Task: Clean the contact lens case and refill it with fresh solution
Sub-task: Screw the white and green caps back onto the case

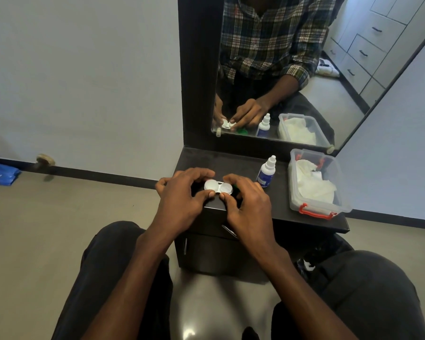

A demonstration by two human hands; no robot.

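Observation:
A white contact lens case (pixel 217 187) with two round wells lies on the dark dresser top (pixel 243 165). My left hand (pixel 182 192) pinches its left end between thumb and fingers. My right hand (pixel 245 200) grips its right end the same way. A green cap (pixel 236 188) peeks out under my right fingers. A white solution bottle (pixel 266 171) with a blue label stands upright just right of my right hand, its cap on.
A clear plastic box (pixel 341 190) with red latches holds crumpled white tissue at the dresser's right end. A mirror (pixel 292 69) rises behind the dresser. Bare floor lies to the left, with a blue cloth (pixel 0 173) by the wall.

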